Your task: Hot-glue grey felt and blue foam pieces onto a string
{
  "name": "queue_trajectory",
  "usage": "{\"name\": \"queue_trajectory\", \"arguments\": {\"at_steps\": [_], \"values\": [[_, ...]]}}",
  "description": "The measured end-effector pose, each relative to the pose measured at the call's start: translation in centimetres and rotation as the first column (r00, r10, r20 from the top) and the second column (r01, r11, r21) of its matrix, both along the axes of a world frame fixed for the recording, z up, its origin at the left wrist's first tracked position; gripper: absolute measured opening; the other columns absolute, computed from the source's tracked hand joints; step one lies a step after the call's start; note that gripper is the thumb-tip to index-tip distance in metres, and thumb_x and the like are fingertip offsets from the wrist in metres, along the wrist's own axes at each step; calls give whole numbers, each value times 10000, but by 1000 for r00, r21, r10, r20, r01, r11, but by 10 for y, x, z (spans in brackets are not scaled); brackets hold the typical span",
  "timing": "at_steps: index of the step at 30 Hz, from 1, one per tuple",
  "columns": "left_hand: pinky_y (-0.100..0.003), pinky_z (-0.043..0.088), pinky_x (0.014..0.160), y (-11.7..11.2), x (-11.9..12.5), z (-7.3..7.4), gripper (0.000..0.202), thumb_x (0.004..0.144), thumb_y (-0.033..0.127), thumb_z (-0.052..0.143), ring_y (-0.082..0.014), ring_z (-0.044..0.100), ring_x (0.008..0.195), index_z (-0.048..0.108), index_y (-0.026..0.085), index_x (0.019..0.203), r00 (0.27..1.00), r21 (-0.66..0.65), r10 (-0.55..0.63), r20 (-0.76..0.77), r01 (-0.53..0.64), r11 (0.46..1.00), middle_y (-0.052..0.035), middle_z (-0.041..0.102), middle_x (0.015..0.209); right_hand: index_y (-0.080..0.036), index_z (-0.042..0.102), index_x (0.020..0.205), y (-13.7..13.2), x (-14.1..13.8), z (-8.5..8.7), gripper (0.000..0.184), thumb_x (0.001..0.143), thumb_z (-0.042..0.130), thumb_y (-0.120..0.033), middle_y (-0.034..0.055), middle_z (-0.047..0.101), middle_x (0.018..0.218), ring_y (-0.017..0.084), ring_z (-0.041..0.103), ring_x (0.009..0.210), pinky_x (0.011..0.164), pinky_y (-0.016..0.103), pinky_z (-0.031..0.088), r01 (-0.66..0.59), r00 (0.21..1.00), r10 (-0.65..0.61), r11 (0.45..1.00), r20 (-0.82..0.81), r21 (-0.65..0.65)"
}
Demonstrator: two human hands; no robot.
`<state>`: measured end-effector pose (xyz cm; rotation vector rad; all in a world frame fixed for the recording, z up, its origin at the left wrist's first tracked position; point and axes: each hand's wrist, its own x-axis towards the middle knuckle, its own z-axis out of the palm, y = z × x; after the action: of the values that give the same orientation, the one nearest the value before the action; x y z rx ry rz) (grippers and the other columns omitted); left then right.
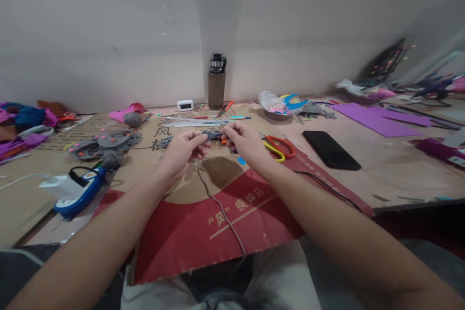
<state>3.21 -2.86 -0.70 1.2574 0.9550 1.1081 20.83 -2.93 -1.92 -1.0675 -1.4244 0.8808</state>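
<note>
My left hand (187, 151) pinches one end of a small grey yarn piece (208, 133) above the cardboard. My right hand (244, 143) is closed at its other end, where a darker, purplish part shows; the fingers hide exactly what they grip. From below my left fingers a grey yarn strand (221, 206) trails over the red printed cardboard (174, 237) and off its front edge. Scissors with red and yellow handles (285, 147) lie just right of my right hand, partly behind the wrist.
A water bottle (217, 85) and small white clock (185, 105) stand by the wall. At left are grey yarn bits (105, 143) and a blue power strip (82, 198). A black phone (330, 149), purple sheets (378, 118) and a bowl (278, 115) lie right.
</note>
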Motion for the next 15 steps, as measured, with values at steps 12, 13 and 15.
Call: {"name": "queue_trajectory", "arguments": {"at_steps": [12,13,15], "values": [[-161,370,449,7,-5,0,234,672,289,760,-52,531,533,623,129,775,996,-25,10,89,-8,1000,-35,658,748,-197,581,789,10,19,-5,212,866,474,-364,9,627,735,131,539,650,635,269,423,97,904,-162,979,395,180],[-161,373,452,6,-5,1,237,659,275,767,-52,527,538,621,130,778,994,-33,31,101,-28,999,-25,644,734,-195,591,799,10,20,-6,202,867,482,-351,22,637,762,143,552,687,663,280,427,109,852,-204,970,483,217],[-159,371,452,5,-5,3,239,629,237,780,-46,499,525,609,129,756,989,-40,61,137,-56,998,10,584,663,-183,607,810,12,23,-8,208,870,490,-344,60,653,805,172,574,732,697,308,434,144,724,-259,963,639,227]]}}
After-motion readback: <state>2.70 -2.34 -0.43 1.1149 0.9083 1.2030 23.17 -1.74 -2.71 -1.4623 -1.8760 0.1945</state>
